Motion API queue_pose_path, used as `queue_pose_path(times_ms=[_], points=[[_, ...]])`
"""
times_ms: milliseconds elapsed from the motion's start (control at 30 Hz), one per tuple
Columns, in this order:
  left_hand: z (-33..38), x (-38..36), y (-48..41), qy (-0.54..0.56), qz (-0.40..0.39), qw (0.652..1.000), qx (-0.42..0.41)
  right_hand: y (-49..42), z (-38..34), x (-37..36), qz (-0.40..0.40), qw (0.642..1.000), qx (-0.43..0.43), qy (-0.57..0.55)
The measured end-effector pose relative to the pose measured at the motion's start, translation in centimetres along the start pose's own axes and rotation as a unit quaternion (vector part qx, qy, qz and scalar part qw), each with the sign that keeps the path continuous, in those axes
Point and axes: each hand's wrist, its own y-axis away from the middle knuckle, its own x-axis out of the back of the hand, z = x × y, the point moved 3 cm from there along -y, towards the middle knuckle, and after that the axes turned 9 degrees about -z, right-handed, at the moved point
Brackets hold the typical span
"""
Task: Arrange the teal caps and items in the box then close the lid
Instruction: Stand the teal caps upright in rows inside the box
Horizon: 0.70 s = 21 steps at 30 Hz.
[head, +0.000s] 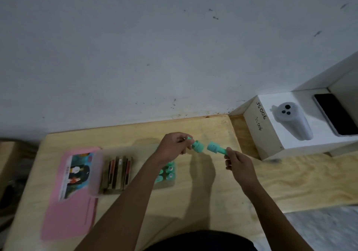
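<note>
Above the wooden table, my left hand pinches a teal cap piece by its thin end. My right hand pinches a second teal cap piece the same way. Their wide ends face each other with a small gap between them. Below my left forearm lies a clear open box. It holds several upright card-like items on its left and several teal caps on its right. The pink lid, with a picture label, lies open flat to the box's left.
A white carton printed with a grey device and marked "JS006" stands at the back right, with a dark phone lying on it. A white wall rises right behind the table. The table's right front edge drops to a grey floor.
</note>
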Motion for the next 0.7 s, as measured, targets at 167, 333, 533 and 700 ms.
queue_pose_path(times_ms=[167, 333, 533, 700], points=[[0.5, 2.4, 3.4, 0.018, 0.018, 0.999, -0.027, 2.0, -2.1, -2.4, -0.001, 0.999, 0.034, 0.02], [0.6, 4.4, 5.5, -0.018, 0.03, 0.998, -0.055, 3.7, -2.9, -4.5, -0.023, 0.995, 0.077, 0.063], [0.9, 6.1, 7.5, -0.113, 0.066, 0.986, -0.1, 5.0, -2.6, -7.1, -0.059, 0.98, 0.126, 0.142], [0.5, 6.4, 9.1, -0.209, 0.067, 0.968, -0.119, 5.7, -3.2, -9.2, -0.095, 0.935, 0.185, 0.289]])
